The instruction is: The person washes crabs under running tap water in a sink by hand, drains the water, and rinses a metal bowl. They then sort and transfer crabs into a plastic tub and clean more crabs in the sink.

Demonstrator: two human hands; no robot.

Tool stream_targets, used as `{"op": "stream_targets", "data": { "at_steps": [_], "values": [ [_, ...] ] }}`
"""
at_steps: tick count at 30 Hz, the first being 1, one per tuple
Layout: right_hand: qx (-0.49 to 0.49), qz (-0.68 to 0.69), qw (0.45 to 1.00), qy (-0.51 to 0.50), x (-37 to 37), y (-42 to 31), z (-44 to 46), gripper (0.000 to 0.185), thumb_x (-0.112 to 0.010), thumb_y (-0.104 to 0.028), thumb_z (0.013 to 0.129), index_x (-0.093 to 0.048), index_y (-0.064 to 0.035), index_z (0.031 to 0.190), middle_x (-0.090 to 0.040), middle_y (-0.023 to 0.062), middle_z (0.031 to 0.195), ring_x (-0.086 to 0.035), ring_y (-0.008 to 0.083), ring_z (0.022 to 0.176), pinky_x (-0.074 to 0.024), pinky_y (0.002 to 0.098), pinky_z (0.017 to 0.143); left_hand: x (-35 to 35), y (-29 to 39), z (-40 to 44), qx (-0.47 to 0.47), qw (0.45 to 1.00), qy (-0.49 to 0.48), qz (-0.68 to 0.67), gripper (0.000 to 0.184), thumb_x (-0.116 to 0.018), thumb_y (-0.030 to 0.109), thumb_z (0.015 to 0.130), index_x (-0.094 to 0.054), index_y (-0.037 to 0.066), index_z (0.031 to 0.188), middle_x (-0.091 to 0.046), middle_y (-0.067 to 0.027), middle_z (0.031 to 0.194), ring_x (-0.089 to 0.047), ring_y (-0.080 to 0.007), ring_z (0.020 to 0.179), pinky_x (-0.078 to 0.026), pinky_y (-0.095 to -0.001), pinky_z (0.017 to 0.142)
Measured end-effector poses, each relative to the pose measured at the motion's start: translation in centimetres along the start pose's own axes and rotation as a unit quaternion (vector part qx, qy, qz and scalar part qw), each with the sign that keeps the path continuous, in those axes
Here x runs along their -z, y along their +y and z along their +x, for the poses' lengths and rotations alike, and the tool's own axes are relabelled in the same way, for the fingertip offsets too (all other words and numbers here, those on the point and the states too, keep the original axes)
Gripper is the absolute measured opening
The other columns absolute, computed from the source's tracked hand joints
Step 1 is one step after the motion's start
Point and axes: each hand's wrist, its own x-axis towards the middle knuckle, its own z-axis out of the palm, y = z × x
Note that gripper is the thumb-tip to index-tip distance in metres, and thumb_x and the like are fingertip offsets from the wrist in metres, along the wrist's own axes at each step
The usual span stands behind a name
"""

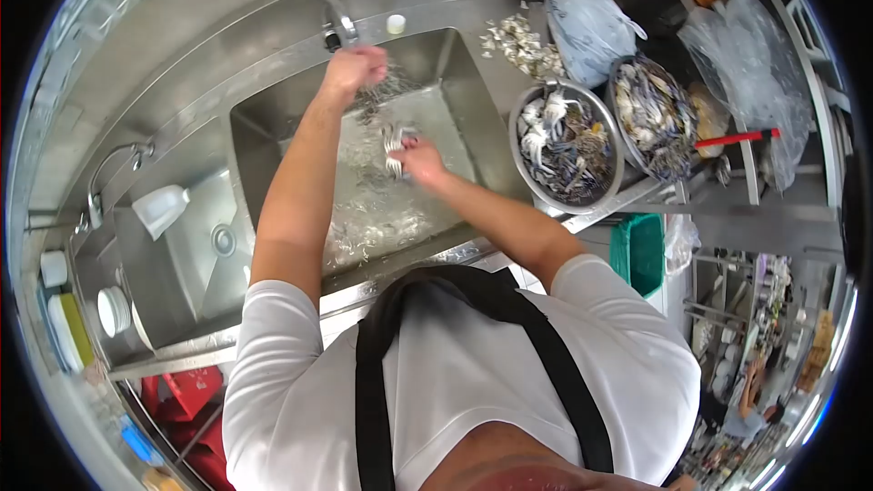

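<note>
My left hand [357, 70] is at the faucet [338, 23] over the large steel sink [464, 118]. Its fingers are curled, and whatever they hold is hidden. Water sprays down just below it. Lower in the sink, my right hand [420, 161] is closed on a pale ribbed piece [397, 147] that looks like crab. Moving water and small pale bits cover the sink bottom under both hands. To the right, a round metal bowl [518, 159] holds crabs, some white and some bluish dark.
A second bowl of crabs [650, 114] stands farther right, beside a tied plastic bag [591, 32] and a pile of pale scraps [523, 44]. A red-handled tool [737, 138] lies there. The left sink [195, 259] contains a white jug [162, 209]. Below right is a green bin [639, 255].
</note>
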Motion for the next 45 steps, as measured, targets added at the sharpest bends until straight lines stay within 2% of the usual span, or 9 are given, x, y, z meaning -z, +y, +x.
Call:
{"op": "stream_targets", "data": {
  "at_steps": [5, 7, 11, 19, 27, 32, 35, 38, 45],
  "values": [
    [0.083, -0.146, 0.985, -0.041, -4.3, -5.2, 7.5, 0.016, -0.067, -0.012, 0.087, -0.063, -0.0046, 0.101, -0.065, 0.0028, 0.085, -0.06, 0.0119, 0.07, -0.0473, 0.0313, 0.06, 3.0, 1.5, -5.9, -0.064, 0.993, 0.023, 0.097, 0.018, -0.067, 0.011, 0.087, -0.069, 0.0, 0.102, -0.066, -0.0036, 0.081, -0.06, -0.0108, 0.066, -0.051, -0.0249, 0.059],
    [0.035, -0.052, 0.998, -0.028, -5.5, -9.0, 7.5, 0.016, -0.064, -0.014, 0.089, -0.063, -0.0048, 0.102, -0.067, 0.0048, 0.085, -0.063, 0.0149, 0.072, -0.0505, 0.0331, 0.063, 5.3, -1.4, -8.8, -0.05, 0.986, 0.136, 0.077, 0.018, -0.069, 0.012, 0.086, -0.07, 0.001, 0.1, -0.066, -0.0039, 0.077, -0.056, -0.0099, 0.059, -0.044, -0.025, 0.051],
    [-0.029, 0.111, 0.988, -0.103, -5.0, -10.7, 8.9, 0.019, -0.065, -0.015, 0.085, -0.063, -0.0038, 0.1, -0.066, 0.0067, 0.086, -0.065, 0.0186, 0.073, -0.0527, 0.0346, 0.061, 10.1, -10.0, -14.7, 0.064, 0.969, 0.236, 0.027, 0.015, -0.066, 0.016, 0.087, -0.069, 0.002, 0.093, -0.065, -0.0035, 0.077, -0.055, -0.01, 0.059, -0.045, -0.0248, 0.051],
    [0.037, 0.102, 0.99, -0.089, -3.7, -11.1, 8.0, 0.011, -0.062, -0.008, 0.081, -0.061, -0.0043, 0.091, -0.065, 0.0072, 0.081, -0.067, 0.019, 0.069, -0.0565, 0.0332, 0.057, 11.1, -16.7, -23.1, 0.19, 0.943, 0.256, -0.09, 0.022, -0.065, 0.022, 0.089, -0.065, 0.006, 0.104, -0.066, -0.0042, 0.089, -0.059, -0.0137, 0.071, -0.05, -0.027, 0.064],
    [0.047, 0.044, 0.997, -0.047, -3.8, -12.1, 7.5, 0.012, -0.066, -0.013, 0.083, -0.06, -0.0042, 0.09, -0.064, 0.0059, 0.079, -0.064, 0.0187, 0.064, -0.0532, 0.0337, 0.055, 11.3, -16.5, -24.6, 0.194, 0.943, 0.251, -0.1, 0.023, -0.064, 0.022, 0.091, -0.063, 0.005, 0.107, -0.066, -0.0042, 0.091, -0.059, -0.0138, 0.074, -0.05, -0.0283, 0.068],
    [-0.067, 0.19, 0.979, -0.044, -4.9, -13.9, 6.5, 0.017, -0.071, -0.015, 0.082, -0.059, -0.0045, 0.089, -0.058, 0.0059, 0.074, -0.061, 0.0212, 0.065, -0.0526, 0.0368, 0.059, 10.8, -16.3, -24.6, 0.182, 0.947, 0.25, -0.09, 0.024, -0.063, 0.022, 0.09, -0.063, 0.005, 0.108, -0.065, -0.005, 0.091, -0.059, -0.0143, 0.074, -0.05, -0.0283, 0.069],
    [-0.036, 0.162, 0.98, -0.106, -4.1, -12.2, 9.2, 0.018, -0.07, -0.013, 0.082, -0.057, -0.0042, 0.092, -0.056, 0.0063, 0.076, -0.06, 0.022, 0.067, -0.0523, 0.0377, 0.061, 10.6, -16.7, -24.6, 0.185, 0.947, 0.249, -0.089, 0.025, -0.063, 0.022, 0.09, -0.063, 0.004, 0.108, -0.065, -0.0052, 0.091, -0.058, -0.0141, 0.075, -0.05, -0.0281, 0.069],
    [-0.014, 0.118, 0.993, -0.019, -5.1, -12.5, 8.7, 0.015, -0.067, -0.01, 0.082, -0.057, -0.0035, 0.09, -0.057, 0.0061, 0.076, -0.06, 0.022, 0.066, -0.0519, 0.0377, 0.058, 10.6, -16.9, -24.9, 0.19, 0.944, 0.252, -0.093, 0.026, -0.064, 0.021, 0.09, -0.063, 0.004, 0.108, -0.065, -0.0052, 0.091, -0.058, -0.0142, 0.074, -0.05, -0.0281, 0.069],
    [-0.06, 0.069, 0.993, -0.077, -5.4, -13.4, 9.1, 0.01, -0.065, -0.004, 0.081, -0.059, -0.0017, 0.087, -0.059, 0.0069, 0.079, -0.062, 0.0218, 0.07, -0.0535, 0.0381, 0.059, 11.0, -17.0, -25.6, 0.198, 0.94, 0.259, -0.097, 0.027, -0.064, 0.022, 0.09, -0.063, 0.004, 0.11, -0.066, -0.0052, 0.092, -0.059, -0.014, 0.075, -0.05, -0.0275, 0.068]
  ]
}}
